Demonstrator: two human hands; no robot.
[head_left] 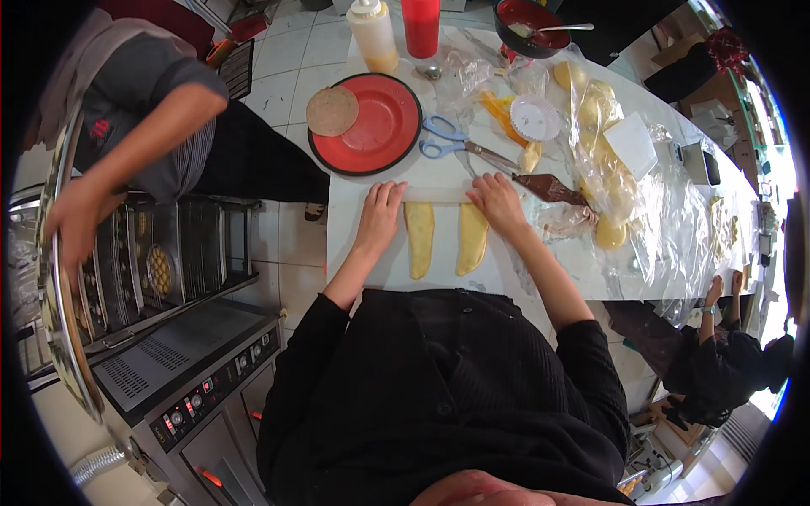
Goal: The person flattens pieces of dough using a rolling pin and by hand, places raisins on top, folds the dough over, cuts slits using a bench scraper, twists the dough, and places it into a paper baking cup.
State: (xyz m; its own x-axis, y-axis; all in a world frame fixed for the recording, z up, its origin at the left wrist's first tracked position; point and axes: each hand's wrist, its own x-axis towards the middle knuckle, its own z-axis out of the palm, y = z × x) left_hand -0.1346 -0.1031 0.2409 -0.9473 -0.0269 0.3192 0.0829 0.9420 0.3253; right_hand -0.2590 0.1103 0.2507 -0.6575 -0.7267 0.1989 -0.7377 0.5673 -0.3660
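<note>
Both hands are on a pale rolling pin (433, 195) lying across the upper ends of two yellow dough strips (419, 240) on the marble table (354, 263). My left hand (380, 215) has its fingers curled over the pin's left end, and my right hand (498, 207) grips the other end. Beyond the pin are blue-handled scissors (447, 148). A dark filled piping bag (542, 186) lies to the right of my right hand.
A red plate (380, 139), squeeze bottles (374, 34) and a bowl (561, 17) occupy the back. Plastic-covered dough (597, 110) spreads rightward. A co-worker (143, 118) stands left by an open oven (160, 270); another person (734, 371) works at lower right.
</note>
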